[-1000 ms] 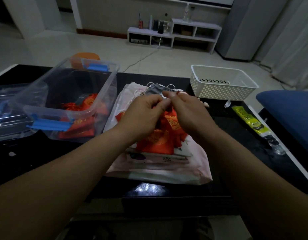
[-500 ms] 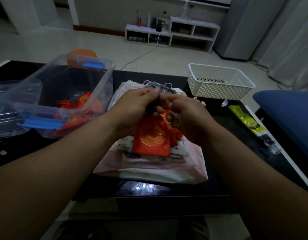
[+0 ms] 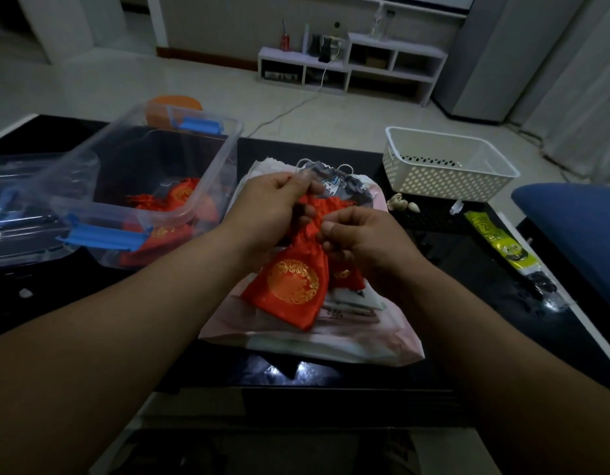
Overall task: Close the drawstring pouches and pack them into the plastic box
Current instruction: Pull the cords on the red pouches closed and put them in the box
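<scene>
One red pouch [image 3: 293,286] mid-cinch, left hand [image 3: 272,207] and right hand [image 3: 361,234] pinching its neck; next, tighten, then into plastic box [image 3: 224,166] leftward.

Legible txt: none, we're logging zero entries. We're seeing gold emblem on red pouch [image 3: 291,286], print on yellow packet [image 3: 495,241], marks on pink bag [image 3: 331,342]; all too blurred.

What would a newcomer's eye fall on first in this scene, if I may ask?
The red pouch with a gold emblem, centre, its gathered neck in the grip of the left hand and right hand, over a pink bag. To the left stands a clear plastic box with more red pouches inside; a white basket sits far right.
</scene>
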